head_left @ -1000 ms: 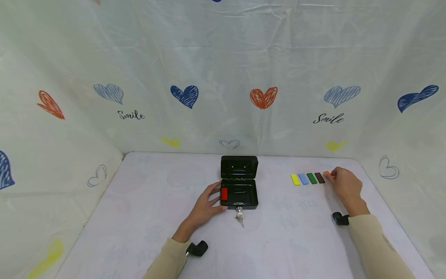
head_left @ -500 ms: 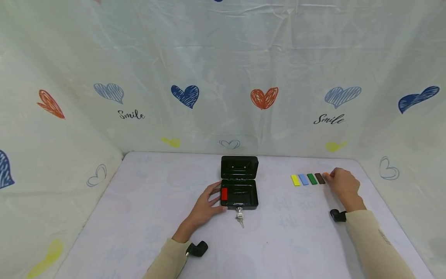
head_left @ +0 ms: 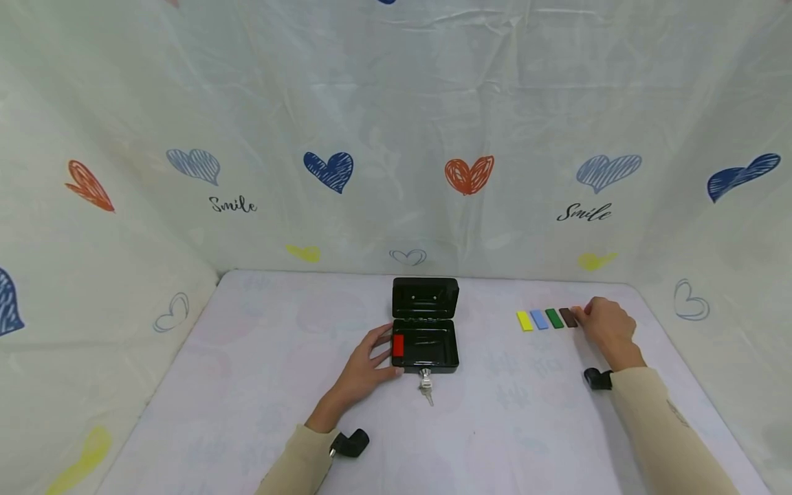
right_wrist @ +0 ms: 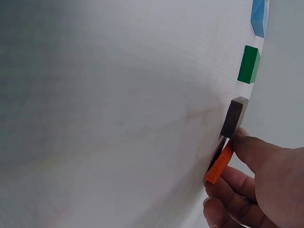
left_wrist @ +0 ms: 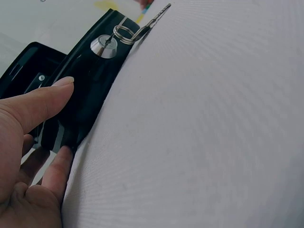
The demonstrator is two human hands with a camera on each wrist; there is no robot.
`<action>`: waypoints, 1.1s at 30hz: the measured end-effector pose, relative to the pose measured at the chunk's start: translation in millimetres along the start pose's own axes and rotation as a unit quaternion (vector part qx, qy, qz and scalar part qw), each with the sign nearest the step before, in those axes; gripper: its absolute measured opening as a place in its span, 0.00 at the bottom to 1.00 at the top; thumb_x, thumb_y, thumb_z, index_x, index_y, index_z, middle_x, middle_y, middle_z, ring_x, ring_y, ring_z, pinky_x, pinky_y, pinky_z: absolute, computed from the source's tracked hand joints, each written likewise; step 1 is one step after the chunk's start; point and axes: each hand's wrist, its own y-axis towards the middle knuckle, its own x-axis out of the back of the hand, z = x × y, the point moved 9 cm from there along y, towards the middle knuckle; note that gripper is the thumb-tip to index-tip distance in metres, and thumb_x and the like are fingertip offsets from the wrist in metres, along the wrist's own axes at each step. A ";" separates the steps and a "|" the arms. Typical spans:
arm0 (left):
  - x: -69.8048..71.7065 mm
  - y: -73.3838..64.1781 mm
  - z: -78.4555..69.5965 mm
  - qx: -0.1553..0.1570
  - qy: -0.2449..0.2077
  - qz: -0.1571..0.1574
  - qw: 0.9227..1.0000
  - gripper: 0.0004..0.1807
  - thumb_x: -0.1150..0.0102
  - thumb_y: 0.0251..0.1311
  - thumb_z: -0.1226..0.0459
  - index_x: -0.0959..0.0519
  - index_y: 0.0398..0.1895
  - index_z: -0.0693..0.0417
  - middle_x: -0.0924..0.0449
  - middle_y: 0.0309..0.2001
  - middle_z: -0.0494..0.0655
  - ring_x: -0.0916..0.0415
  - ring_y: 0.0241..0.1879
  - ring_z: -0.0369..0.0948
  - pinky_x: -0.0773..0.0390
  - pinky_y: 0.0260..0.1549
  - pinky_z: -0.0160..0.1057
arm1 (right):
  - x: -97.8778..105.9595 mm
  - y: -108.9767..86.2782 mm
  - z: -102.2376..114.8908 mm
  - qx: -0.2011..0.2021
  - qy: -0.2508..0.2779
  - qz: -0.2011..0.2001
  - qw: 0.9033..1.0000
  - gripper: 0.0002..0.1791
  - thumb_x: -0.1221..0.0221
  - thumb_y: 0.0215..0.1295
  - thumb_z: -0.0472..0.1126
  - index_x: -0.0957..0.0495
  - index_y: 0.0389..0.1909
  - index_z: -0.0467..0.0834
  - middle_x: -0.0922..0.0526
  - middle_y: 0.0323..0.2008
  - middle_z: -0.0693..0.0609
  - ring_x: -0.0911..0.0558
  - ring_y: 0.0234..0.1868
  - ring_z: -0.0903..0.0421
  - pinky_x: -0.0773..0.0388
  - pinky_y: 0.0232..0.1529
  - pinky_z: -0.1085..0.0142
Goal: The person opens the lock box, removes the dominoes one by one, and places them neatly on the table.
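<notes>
A small black cash box point(head_left: 455, 347) stands with its lid point(head_left: 425, 297) raised, a red block point(head_left: 399, 345) lying in its left end. My left hand point(head_left: 365, 368) holds the box at its front left corner; in the left wrist view the thumb point(left_wrist: 52, 97) presses the front face and other fingers lie along the side. Keys point(head_left: 426, 388) on a ring hang from the lock point(left_wrist: 104, 46). Over at the right, my right hand point(head_left: 609, 326) pinches an orange block point(right_wrist: 220, 165) between thumb and fingers, close beside a dark brown block point(right_wrist: 235, 116).
Left of the brown block, a green block point(head_left: 553, 317), a light blue block point(head_left: 539, 319) and a yellow block point(head_left: 524, 320) lie spaced in a row on the white table point(head_left: 278, 330). A printed curtain point(head_left: 396, 124) rises behind the table's back edge.
My right hand has shifted slightly left towards the brown block, and less of the orange block shows from the head. The left hand and the box stay put.
</notes>
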 end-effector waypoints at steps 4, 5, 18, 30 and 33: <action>1.1 0.3 -0.2 0.001 -0.002 -0.001 1.000 0.50 0.25 0.56 0.76 0.38 0.82 0.50 0.37 0.77 0.61 0.34 0.75 0.61 0.25 0.70 0.51 | 0.3 1.5 1.7 0.000 -0.002 0.001 1.000 0.24 0.40 0.78 0.47 0.22 0.42 0.24 0.16 0.32 0.34 0.20 0.31 0.40 0.21 0.30 0.49; 1.4 0.3 0.0 0.002 -0.001 -0.002 1.000 0.50 0.25 0.56 0.76 0.38 0.82 0.50 0.37 0.77 0.61 0.34 0.75 0.61 0.25 0.70 0.51 | 0.4 1.5 2.1 0.000 -0.004 0.001 1.000 0.24 0.40 0.78 0.47 0.22 0.42 0.25 0.16 0.32 0.34 0.20 0.30 0.41 0.21 0.30 0.49; 0.9 -1.4 1.1 0.001 -0.001 0.001 1.000 0.50 0.25 0.56 0.76 0.38 0.81 0.51 0.37 0.77 0.62 0.35 0.75 0.62 0.25 0.70 0.51 | 0.5 -1.2 -0.1 -0.007 0.003 0.005 1.000 0.26 0.40 0.78 0.50 0.22 0.45 0.24 0.16 0.35 0.32 0.19 0.32 0.39 0.21 0.31 0.48; 0.0 -0.3 0.2 -0.002 -0.001 0.005 1.000 0.50 0.26 0.57 0.76 0.38 0.82 0.51 0.38 0.77 0.61 0.35 0.75 0.61 0.25 0.70 0.50 | 16.2 -28.8 32.2 0.053 0.032 -0.056 0.997 0.23 0.35 0.74 0.48 0.21 0.45 0.27 0.15 0.34 0.34 0.20 0.30 0.43 0.24 0.22 0.57; 0.2 0.5 0.4 -0.001 0.000 0.005 1.000 0.50 0.26 0.57 0.76 0.38 0.82 0.51 0.38 0.77 0.61 0.35 0.75 0.61 0.24 0.70 0.49 | 18.6 -40.3 51.8 0.085 0.040 -0.070 0.993 0.21 0.34 0.73 0.47 0.20 0.43 0.28 0.16 0.30 0.38 0.22 0.27 0.46 0.26 0.19 0.61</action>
